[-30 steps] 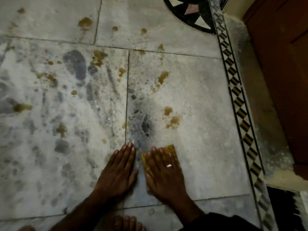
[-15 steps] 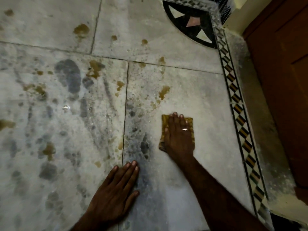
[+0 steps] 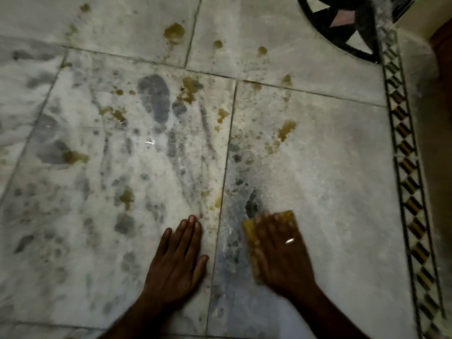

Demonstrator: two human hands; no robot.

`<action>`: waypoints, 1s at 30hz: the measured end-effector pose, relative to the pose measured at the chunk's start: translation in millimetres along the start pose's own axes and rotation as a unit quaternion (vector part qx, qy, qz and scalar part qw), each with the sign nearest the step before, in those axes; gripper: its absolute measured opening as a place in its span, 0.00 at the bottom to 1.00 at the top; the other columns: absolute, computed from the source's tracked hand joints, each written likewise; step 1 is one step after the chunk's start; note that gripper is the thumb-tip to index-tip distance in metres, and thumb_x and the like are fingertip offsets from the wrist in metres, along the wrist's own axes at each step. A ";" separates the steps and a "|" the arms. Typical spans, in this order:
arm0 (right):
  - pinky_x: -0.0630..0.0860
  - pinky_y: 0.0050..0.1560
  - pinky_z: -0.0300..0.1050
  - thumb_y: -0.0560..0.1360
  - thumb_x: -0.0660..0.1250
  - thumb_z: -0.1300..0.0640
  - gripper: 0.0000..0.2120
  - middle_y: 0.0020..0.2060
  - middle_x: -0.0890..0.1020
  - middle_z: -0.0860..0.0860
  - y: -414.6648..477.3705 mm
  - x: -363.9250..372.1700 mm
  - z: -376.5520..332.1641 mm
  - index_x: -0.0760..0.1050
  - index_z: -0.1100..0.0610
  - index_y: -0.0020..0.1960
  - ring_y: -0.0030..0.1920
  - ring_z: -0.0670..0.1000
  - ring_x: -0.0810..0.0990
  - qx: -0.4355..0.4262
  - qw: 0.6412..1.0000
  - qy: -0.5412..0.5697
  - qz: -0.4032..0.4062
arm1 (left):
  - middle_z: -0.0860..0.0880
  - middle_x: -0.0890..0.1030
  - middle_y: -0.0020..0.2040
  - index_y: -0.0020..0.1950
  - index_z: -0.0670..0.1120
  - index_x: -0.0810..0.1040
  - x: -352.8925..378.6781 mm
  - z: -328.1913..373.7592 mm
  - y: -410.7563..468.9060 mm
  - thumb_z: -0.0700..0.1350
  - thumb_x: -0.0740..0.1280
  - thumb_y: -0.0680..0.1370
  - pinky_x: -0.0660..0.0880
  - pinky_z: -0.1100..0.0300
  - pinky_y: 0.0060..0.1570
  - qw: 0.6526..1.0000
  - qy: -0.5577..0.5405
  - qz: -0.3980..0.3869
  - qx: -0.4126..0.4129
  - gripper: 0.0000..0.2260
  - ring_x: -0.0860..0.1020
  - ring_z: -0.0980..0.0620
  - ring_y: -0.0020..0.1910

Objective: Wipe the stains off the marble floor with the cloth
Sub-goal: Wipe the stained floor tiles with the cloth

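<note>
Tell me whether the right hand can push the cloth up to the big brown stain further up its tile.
Probably yes. The right hand presses the cloth flat on that tile, and only bare marble lies between it and the brown stain; nothing blocks a forward stretch.

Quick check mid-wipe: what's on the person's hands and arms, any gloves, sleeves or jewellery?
The left hand wears nothing. The right hand has one shiny, light-coloured ring on a finger; the picture is blurred there. No gloves, sleeves, watch or bracelet show on either arm up to the frame edge.
</note>
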State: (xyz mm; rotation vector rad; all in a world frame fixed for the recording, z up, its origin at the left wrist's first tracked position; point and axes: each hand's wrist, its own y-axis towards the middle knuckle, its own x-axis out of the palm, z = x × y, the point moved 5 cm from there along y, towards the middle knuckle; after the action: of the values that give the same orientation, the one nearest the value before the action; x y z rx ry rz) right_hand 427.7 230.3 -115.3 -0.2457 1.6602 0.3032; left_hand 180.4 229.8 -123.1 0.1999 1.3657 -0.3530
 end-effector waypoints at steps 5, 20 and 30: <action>0.60 0.80 0.64 0.85 0.53 0.50 0.28 0.81 0.64 0.60 90.9 3.2 18.8 0.61 0.60 0.83 0.80 0.64 0.65 0.111 0.994 -0.023 0.003 | 0.42 0.59 0.81 0.80 0.40 0.59 1.1 -7.1 -0.8 0.56 0.55 0.82 0.53 0.45 0.78 1.000 0.005 -0.009 -0.012 0.30 0.57 0.45 0.80; 0.59 0.81 0.63 0.82 0.58 0.47 0.30 0.81 0.65 0.56 46.5 6.8 -51.9 0.62 0.53 0.82 0.82 0.58 0.62 -0.100 0.994 -0.024 -0.046 | 0.40 0.58 0.81 0.80 0.39 0.58 -5.2 -28.8 -22.6 0.52 0.56 0.81 0.52 0.47 0.79 0.999 -0.024 -0.014 -0.038 0.30 0.56 0.44 0.81; 0.59 0.80 0.65 0.82 0.60 0.49 0.32 0.83 0.60 0.57 131.2 20.6 -149.9 0.58 0.55 0.84 0.83 0.62 0.58 -0.074 0.996 0.000 -0.039 | 0.38 0.57 0.80 0.80 0.37 0.54 -8.0 -46.4 -22.5 0.50 0.55 0.79 0.47 0.46 0.79 0.991 -0.077 0.014 -0.105 0.32 0.52 0.42 0.81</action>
State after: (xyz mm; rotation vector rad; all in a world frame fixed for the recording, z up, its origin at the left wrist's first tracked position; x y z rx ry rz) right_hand 241.2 303.2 -114.0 -0.4210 1.6254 0.3672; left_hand 128.3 225.8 -123.0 0.0172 1.2366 -0.1941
